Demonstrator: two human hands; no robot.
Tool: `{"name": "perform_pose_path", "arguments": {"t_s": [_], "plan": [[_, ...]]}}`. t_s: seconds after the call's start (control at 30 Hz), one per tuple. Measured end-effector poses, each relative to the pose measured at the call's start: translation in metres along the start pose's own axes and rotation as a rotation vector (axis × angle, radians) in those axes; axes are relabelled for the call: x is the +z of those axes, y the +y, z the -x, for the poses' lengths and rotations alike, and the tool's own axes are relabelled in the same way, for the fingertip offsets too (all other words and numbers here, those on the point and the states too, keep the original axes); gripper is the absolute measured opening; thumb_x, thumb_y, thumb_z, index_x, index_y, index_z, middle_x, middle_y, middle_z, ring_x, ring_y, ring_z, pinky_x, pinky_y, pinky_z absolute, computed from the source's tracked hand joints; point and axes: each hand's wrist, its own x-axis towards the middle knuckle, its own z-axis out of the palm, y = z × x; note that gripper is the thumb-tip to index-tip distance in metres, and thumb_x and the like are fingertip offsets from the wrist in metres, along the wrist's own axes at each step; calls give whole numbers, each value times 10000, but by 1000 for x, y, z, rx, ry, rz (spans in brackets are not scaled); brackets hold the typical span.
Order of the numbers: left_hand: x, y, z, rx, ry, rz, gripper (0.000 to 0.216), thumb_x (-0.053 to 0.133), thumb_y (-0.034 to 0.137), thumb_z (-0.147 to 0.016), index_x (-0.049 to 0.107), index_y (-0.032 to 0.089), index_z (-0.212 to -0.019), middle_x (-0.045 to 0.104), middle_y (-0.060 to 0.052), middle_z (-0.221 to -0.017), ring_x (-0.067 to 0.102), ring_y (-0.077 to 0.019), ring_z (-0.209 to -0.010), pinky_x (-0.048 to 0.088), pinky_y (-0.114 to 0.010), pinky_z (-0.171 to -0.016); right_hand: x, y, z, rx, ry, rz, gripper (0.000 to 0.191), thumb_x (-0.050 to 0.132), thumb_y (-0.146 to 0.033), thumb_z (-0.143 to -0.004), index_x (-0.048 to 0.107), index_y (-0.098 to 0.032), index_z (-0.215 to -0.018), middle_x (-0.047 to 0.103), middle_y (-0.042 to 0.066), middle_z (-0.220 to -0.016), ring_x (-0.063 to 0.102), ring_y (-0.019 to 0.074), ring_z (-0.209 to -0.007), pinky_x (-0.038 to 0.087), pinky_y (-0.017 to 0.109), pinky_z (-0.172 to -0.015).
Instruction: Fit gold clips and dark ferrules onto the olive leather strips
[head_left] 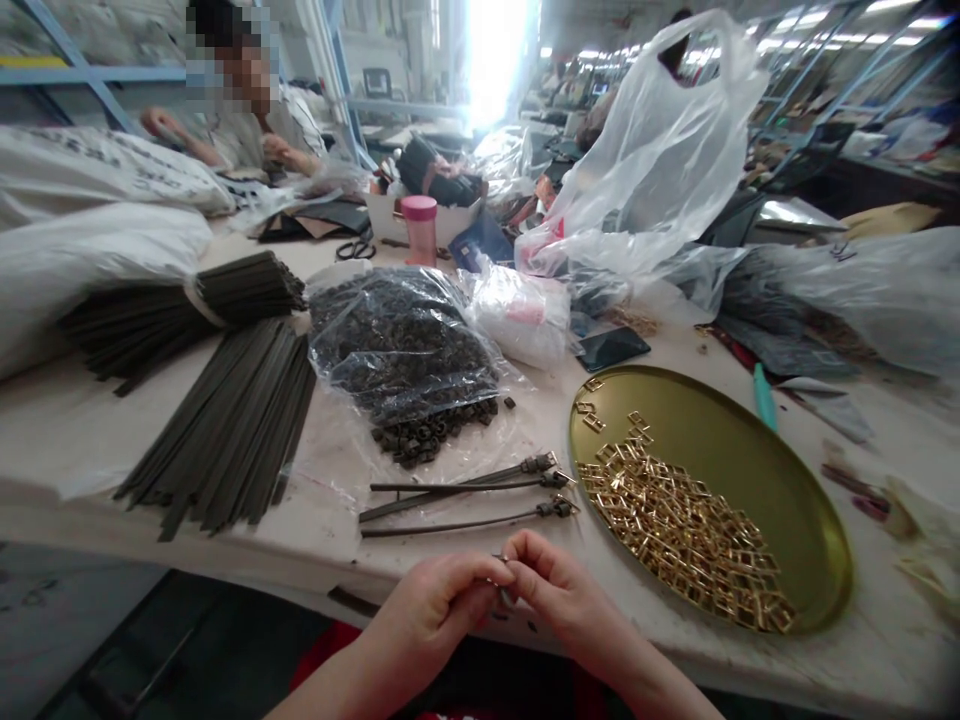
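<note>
My left hand (442,605) and my right hand (551,590) meet at the table's near edge, both closed in a pinch. Between their fingertips is a strap end, mostly hidden; whether a buckle is on it I cannot tell. A dark strap (352,601) pokes out left of my left hand. Just beyond lie several dark straps (457,520) fitted with gold buckles. To the right, a round gold tray (750,450) carries a heap of small gold buckles (682,525). An open clear bag (405,340) spills small dark loops (427,435) onto the table.
Dark strips lie fanned (232,430) on the left, beside a tied bundle (225,290). Farther back are a pink-lidded jar (420,230), black scissors (355,249), a phone (613,348) and a large plastic bag (652,150). A person (255,110) sits across the table.
</note>
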Motion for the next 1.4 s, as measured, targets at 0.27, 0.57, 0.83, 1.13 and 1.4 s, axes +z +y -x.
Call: {"name": "perform_pose_path", "arguments": {"t_s": [0.27,0.57,0.83,1.13,1.4], "plan": [[-7,-1,-14,-233,52,100,267,394,387,-833,497,169,-718,485,42,-526,419,-103,-504,322,-209,-517,-50,-39,-77,-272,275,797,226,391,-315,-876,516,-182,-742,567,6,-665,536,135,-636,422,238,-602],[-12,2,-15,-290,108,139,284,402,410,-817,492,165,-707,471,39,-540,403,-108,-523,298,-221,-526,-64,-56,-143,-288,513,1139,108,472,-141,-785,580,-144,-781,615,119,-862,564,219,-851,400,308,-743],[-13,17,-15,-224,226,31,295,399,358,-837,491,173,-628,493,31,-567,459,-121,-579,336,-232,-590,-15,-46,-27,-146,-41,420,166,442,-290,-841,546,-162,-860,590,5,-709,545,112,-629,448,222,-578],[0,26,3,-187,258,-95,290,401,346,-840,489,178,-621,500,35,-577,464,-121,-577,335,-230,-564,-5,-33,4,-190,-23,472,184,410,-252,-871,571,-163,-873,586,-3,-652,526,99,-577,425,211,-541],[14,28,10,-179,229,-160,257,394,321,-841,527,175,-676,541,23,-608,486,-128,-589,346,-232,-570,9,-23,20,-358,147,657,283,354,-283,-899,610,-171,-943,633,38,-721,567,134,-623,447,245,-566]]}}
